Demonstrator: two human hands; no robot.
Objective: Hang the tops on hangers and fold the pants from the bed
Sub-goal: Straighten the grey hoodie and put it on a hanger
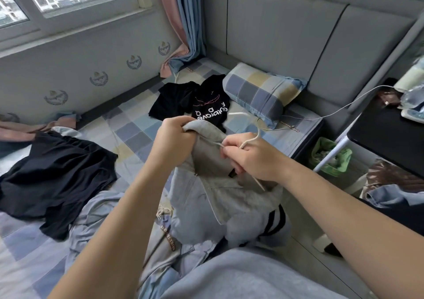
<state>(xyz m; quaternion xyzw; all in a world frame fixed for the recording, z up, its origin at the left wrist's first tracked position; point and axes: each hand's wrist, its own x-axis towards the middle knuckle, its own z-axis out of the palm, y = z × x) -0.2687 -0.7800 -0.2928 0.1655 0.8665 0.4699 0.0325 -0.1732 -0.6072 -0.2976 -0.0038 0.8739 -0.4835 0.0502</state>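
The grey top [206, 197] is held up over the near edge of the bed [133, 126]. The left grip [174, 133] clutches its collar edge; the right grip [250, 158] pinches the white hanger [252, 139] at the neck opening. Farther back, a black printed T-shirt [208, 108] lies beside the pillow [259, 94].

Grey hoodie [220, 197] with black stripes, black lettered tee [210, 108], blue-yellow checked pillow [259, 92], green bin [330, 158]

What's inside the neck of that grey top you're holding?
A white hanger, pinched by the right hand, pokes one arm into the grey top, whose collar the left hand grips. Its tip is hidden by fabric.
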